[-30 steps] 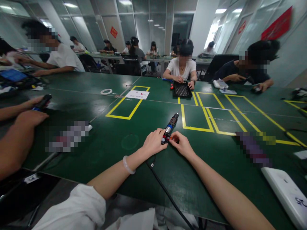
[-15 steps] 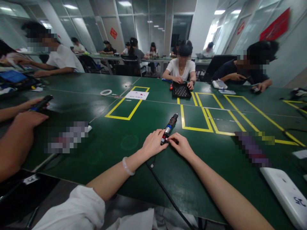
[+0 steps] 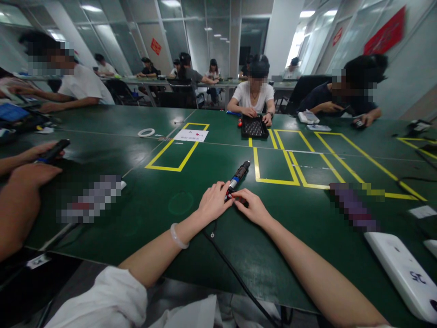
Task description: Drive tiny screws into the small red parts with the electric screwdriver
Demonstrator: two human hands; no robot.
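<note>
A corded electric screwdriver [image 3: 240, 175], black with a silver and blue band, lies slanted on the green table [image 3: 191, 255] with its narrow tip pointing away from me. My left hand [image 3: 214, 200] is closed around its rear part, pinning it down. The thumb and fingers of my right hand [image 3: 251, 206] are pinched together at the tool's rear end, touching a small red and black part there. What exactly lies between those fingertips is hidden. A black cable [image 3: 235, 273] with a small metal ring [image 3: 212, 235] runs from under my left hand toward the table's near edge.
Yellow tape outlines [image 3: 278, 182] mark the table. A white power bank [image 3: 403, 273] lies at right, a white sheet [image 3: 191, 135] and tape roll [image 3: 146, 132] farther back. Across sits a person with a black tray [image 3: 254, 127]. Another person's hands [image 3: 37, 164] hold a black tool at left.
The view has shifted slightly to the right. Both my hands stay on the screwdriver, the right fingertips still pinched at its rear end, with only small finger movement.
</note>
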